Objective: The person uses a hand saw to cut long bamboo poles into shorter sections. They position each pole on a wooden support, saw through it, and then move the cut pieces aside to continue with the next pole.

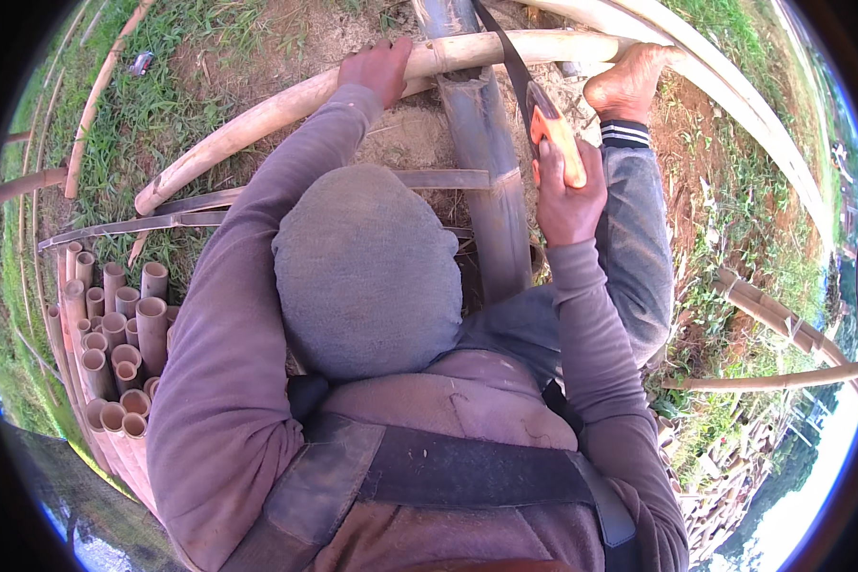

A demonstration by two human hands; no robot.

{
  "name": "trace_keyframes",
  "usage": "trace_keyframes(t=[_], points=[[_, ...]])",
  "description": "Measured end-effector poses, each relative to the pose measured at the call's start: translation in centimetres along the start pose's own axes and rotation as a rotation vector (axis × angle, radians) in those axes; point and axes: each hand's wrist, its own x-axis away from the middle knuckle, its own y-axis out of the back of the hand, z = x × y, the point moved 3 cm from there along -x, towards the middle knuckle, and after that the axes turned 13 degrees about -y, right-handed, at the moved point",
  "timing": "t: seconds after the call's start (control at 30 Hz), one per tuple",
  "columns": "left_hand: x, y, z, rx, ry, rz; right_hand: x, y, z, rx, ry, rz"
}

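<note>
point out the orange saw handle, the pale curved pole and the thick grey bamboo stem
Orange saw handle [564, 143], head view: middle of its side.
Pale curved pole [450, 55], head view: upper surface, midway along.
Thick grey bamboo stem [484, 143], head view: upper face, midway along.

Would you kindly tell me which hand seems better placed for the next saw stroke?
Probably the right hand: it grips the orange-handled saw, whose dark blade crosses the pale pole. The left hand is on that pole, seemingly better placed to steady it.

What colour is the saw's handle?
The handle is mostly orange; it shows best in the head view.
</note>
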Motion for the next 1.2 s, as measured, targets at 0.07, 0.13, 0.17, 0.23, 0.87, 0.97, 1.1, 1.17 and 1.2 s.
trace_keyframes(t=[0.07, 0.13, 0.17, 0.23, 0.87, 0.97, 1.1, 1.17, 1.2], points=[[-0.2, 0.5, 0.6, -0.003, 0.02, 0.005, 4.1, 2.6, 0.4, -0.176, -0.225, 0.032], [0.1, 0.4, 0.2, 0.023, 0.001, 0.036, 6.6, 4.7, 0.8, -0.178, -0.213, 0.045], [-0.2, 0.6, 0.4, 0.027, 0.017, 0.038, 6.7, 4.9, 0.7, -0.187, -0.201, 0.046], [-0.2, 0.2, -0.5, 0.042, 0.016, 0.055, 1.7, 1.4, -1.1, -0.046, -0.082, 0.039], [-0.3, 1.1, 0.1, 0.038, 0.058, 0.162, 6.8, 3.9, -3.4, -0.102, -0.111, -0.016], [-0.5, 0.9, -0.7, 0.054, 0.049, 0.206, 2.2, 0.9, -2.7, -0.031, -0.121, 0.016], [-0.7, 1.0, 0.4, 0.025, 0.074, 0.238, 3.5, 1.3, -1.6, -0.086, -0.09, -0.024], [-0.6, 1.7, -0.5, 0.026, 0.103, 0.243, 6.4, 2.7, -2.3, -0.124, -0.08, -0.049], [-0.9, 1.6, -0.6, 0.036, 0.084, 0.216, 6.9, 2.9, -2.8, -0.13, -0.111, -0.017]])
